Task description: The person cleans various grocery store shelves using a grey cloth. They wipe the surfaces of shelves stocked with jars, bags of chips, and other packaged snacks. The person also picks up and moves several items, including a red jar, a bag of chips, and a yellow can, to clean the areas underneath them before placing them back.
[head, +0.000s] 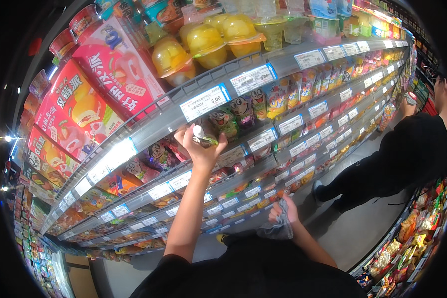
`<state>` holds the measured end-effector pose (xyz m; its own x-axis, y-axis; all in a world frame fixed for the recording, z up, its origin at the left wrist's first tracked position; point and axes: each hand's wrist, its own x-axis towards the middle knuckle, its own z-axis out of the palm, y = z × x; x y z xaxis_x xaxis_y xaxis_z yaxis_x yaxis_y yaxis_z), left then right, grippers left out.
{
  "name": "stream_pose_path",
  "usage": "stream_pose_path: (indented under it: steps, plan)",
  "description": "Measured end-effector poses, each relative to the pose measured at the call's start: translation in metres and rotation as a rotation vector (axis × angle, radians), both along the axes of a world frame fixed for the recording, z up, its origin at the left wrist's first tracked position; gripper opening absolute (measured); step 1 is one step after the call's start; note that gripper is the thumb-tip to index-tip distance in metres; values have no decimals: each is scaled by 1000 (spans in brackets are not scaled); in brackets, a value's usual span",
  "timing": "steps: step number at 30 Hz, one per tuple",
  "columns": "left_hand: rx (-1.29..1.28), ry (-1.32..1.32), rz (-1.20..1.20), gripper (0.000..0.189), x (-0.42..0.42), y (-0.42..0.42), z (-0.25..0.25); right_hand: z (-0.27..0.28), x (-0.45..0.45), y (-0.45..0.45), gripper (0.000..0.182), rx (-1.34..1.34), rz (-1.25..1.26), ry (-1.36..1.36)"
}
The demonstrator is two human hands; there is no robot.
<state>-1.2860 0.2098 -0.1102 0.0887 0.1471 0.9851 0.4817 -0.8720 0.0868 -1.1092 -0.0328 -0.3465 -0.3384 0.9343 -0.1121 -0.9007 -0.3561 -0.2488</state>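
My left hand [201, 151] reaches into the second shelf level, with its fingers around a spouted pouch [199, 132] that has a white cap. Most of that pouch is hidden by the palm and fingers. Beside it stand more cartoon-faced spouted pouches [241, 108], some green, some purple. Lower down, close to my body, my right hand [288, 214] grips a crumpled grey cloth [279, 227], which hangs below the fist.
Price labels line the shelf edge [294, 59] in front. Above sit pink snack boxes [123, 70] and yellow fruit cups [206, 43]. Another person in black [406, 156] stands at right, one hand [408, 106] raised with an item. Packaged snacks [406, 246] fill a lower-right display.
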Motion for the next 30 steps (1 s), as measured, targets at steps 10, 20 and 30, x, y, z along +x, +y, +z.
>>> stream_pose_path:
  steps: [10,20,30]
  plan:
    - [56,-93,160,91,11,4,4,17,-4,-3,66,-26,-11,-81]
    - [-125,-10,439,103,27,9,-19,25,132,-49,50,-145,-814,-476]
    - [-200,144,301,71,18,-40,-8,172,238,-164,52,2,-1625,-638]
